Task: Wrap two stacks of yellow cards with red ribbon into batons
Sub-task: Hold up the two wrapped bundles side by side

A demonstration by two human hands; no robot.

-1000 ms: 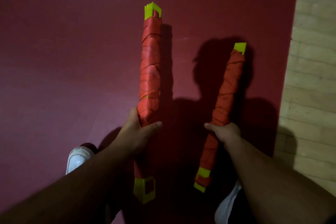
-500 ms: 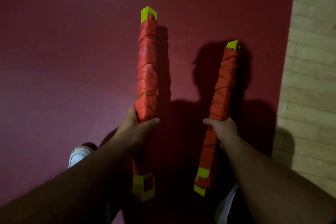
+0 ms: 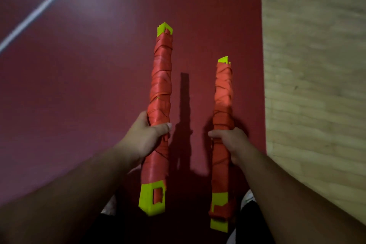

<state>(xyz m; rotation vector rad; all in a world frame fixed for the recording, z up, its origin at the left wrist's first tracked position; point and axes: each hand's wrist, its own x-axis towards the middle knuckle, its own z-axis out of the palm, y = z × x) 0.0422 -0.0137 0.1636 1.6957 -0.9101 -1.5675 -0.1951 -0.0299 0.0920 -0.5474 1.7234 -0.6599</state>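
The left hand [image 3: 146, 137] curls round the left baton [image 3: 159, 93] a little below its middle, thumb lying across the front. The right hand [image 3: 232, 140] grips the right baton [image 3: 223, 93] at much the same place, fingers closed round it. Both batons are held off the ground, side by side and well apart, pointing away from the person. That pose looks like a way to compare the pair or show them as finished, not a wrapping grip. A hold near the middle would balance each stick and keep the turns from slipping. Red ribbon [image 3: 161, 61] covers nearly the whole length of each in crossing bands, and yellow cards [image 3: 151, 202] show only at the ends. No loose ribbon tail is visible, so the wrapping seems done or close to it. The left baton reaches further forward than the right. Whether it is truly longer cannot be told. Below them lies a dark red mat [image 3: 79, 95], with a pale line [image 3: 39, 11] crossing its far left corner. The right baton hangs near the mat's right edge, beyond which runs a light wooden floor [image 3: 316, 85]. A narrow shadow [image 3: 184, 105] falls on the mat between the batons, and the room is dim.
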